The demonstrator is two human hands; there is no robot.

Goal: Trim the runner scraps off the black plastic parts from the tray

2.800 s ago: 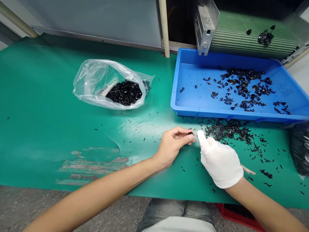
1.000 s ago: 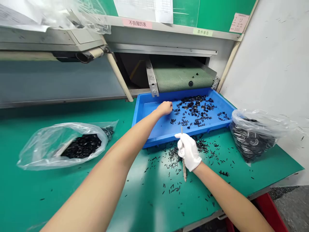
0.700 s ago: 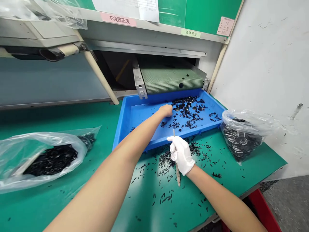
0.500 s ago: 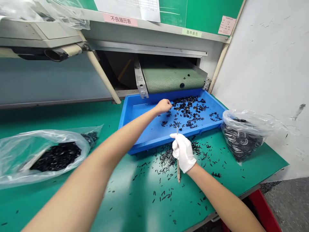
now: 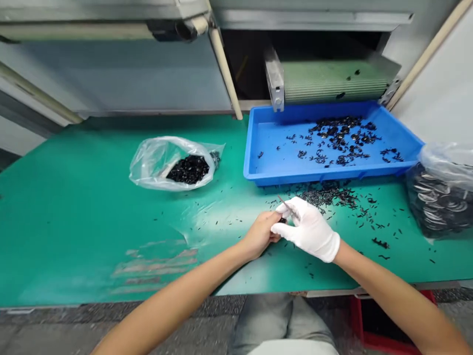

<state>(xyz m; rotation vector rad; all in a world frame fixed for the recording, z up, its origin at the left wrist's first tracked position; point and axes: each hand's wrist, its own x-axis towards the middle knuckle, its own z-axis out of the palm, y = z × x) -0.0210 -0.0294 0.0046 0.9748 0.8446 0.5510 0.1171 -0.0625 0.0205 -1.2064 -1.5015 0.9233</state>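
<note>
My bare left hand (image 5: 261, 233) is closed around a small black part (image 5: 283, 220), mostly hidden by the fingers. My right hand (image 5: 312, 231), in a white glove, meets it over the front of the green table (image 5: 92, 227). A thin, slender tool (image 5: 286, 203) sticks up from the gloved fingers, its lower end hidden. Just beyond the hands lie many short black scraps (image 5: 325, 196). Behind them stands a blue tray (image 5: 284, 175) with small black branched pieces and round black parts (image 5: 342, 133) in it.
An open clear bag (image 5: 148, 165) of black parts lies left of the tray. Another bag (image 5: 439, 202), full of round parts, stands at the right. A green conveyor belt (image 5: 332, 81) ends above the tray. A red bin (image 5: 356, 320) is below the table edge.
My left hand has come back from the tray to the table front, now with a black part. The right hand has met it, with the tool tilted. The view has turned down and left.
</note>
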